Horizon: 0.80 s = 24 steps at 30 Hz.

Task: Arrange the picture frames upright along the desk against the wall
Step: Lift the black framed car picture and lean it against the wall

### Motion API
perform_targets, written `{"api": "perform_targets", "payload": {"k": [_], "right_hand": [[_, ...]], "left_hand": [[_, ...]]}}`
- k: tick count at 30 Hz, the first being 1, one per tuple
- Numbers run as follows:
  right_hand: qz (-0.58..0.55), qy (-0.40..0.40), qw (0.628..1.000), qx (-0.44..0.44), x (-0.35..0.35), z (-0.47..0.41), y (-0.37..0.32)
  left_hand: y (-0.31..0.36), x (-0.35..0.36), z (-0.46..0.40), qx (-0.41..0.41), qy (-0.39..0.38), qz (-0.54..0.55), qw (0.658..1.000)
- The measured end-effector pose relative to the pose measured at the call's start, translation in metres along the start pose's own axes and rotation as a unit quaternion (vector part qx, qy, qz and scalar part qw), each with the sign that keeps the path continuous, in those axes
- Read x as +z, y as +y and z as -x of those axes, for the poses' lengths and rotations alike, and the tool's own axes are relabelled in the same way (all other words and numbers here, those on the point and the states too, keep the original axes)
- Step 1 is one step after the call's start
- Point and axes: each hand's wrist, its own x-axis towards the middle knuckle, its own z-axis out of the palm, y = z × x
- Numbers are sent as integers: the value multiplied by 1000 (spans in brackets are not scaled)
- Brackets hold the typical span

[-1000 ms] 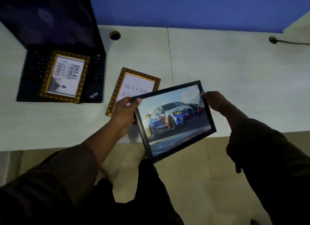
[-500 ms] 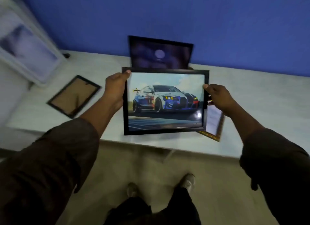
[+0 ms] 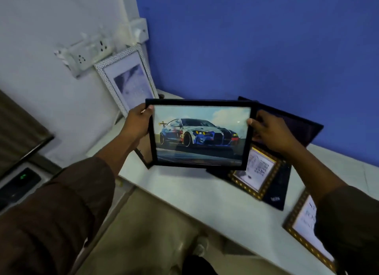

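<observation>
Currently pinching the car frame (image 3: 202,134) by both side edges, left hand (image 3: 137,121) and right hand (image 3: 270,132), aloft over the desk (image 3: 184,190). Below the grip: gold frame (image 3: 257,172) on a laptop (image 3: 287,143); lowering carelessly risks knocking either. Beyond, white frame (image 3: 128,77) leaning, liable to topple.

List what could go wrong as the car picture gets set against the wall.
1. The car frame, pinched only at its side edges by the left hand and right hand, might slip.
2. Lowering it could knock the open laptop or the gold frame lying on its keyboard.
</observation>
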Motion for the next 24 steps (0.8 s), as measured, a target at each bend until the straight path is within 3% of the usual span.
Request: {"api": "perform_targets", "payload": {"k": [5,11,18,24], "right_hand": [[35,19,997,-65,0,-77,-23],[-13,22,996,-82,-6,-144,-38],[39,42,996,-75,-15,-217,-44],[38,55,997,30,10,-279,-27]], "left_hand": [[21,-8,-50,46,83,-116,989],[64,5,-95,71,143,-129,979],[72,18,-176,79,134,-126,980],[67,42,-261,69,83,-152,983]]}}
